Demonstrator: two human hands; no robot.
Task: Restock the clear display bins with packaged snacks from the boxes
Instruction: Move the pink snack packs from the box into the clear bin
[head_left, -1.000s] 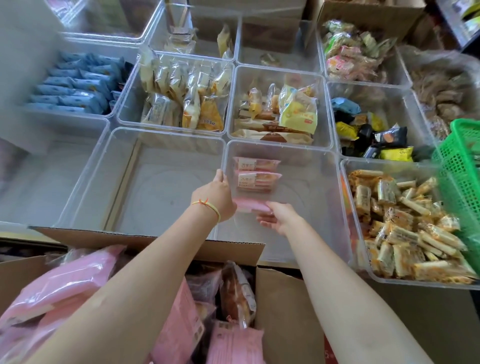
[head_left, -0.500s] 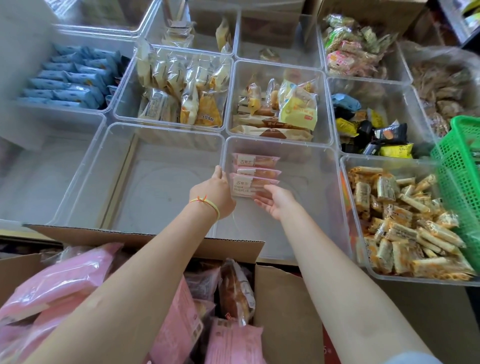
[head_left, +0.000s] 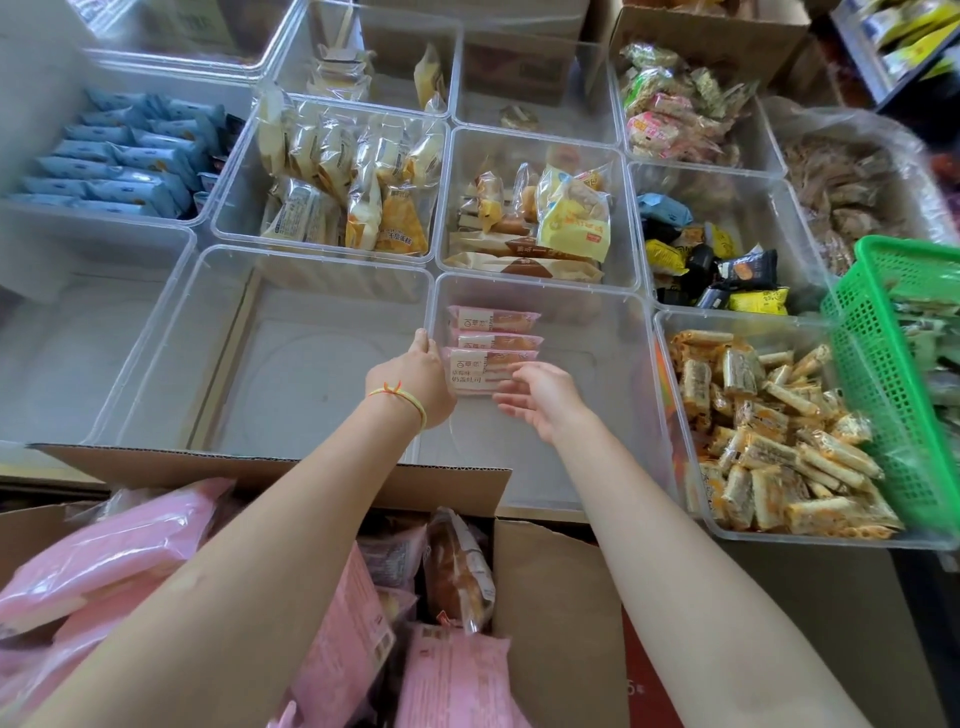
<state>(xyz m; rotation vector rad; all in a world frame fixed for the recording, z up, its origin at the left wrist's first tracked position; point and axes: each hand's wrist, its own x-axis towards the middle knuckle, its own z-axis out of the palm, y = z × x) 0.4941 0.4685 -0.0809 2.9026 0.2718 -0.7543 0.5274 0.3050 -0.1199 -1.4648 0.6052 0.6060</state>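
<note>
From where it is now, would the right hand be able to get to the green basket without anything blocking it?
Probably yes. The right hand is open and holds nothing, and the green basket stands off to its right. Only the low bin of wrapped rolls lies between, and the hand could pass over it.

One head-worn wide-angle view looks steeply forward and down, close over an open cardboard box (head_left: 363, 470) toward clear display bins (head_left: 644, 415) beyond.

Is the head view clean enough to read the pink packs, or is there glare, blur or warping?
Head view: even light, sharp at centre, print on the nearest pink pack readable; soft glare on the bin walls; wide-angle bowing at the edges; box packs nearest the camera look soft.
</note>
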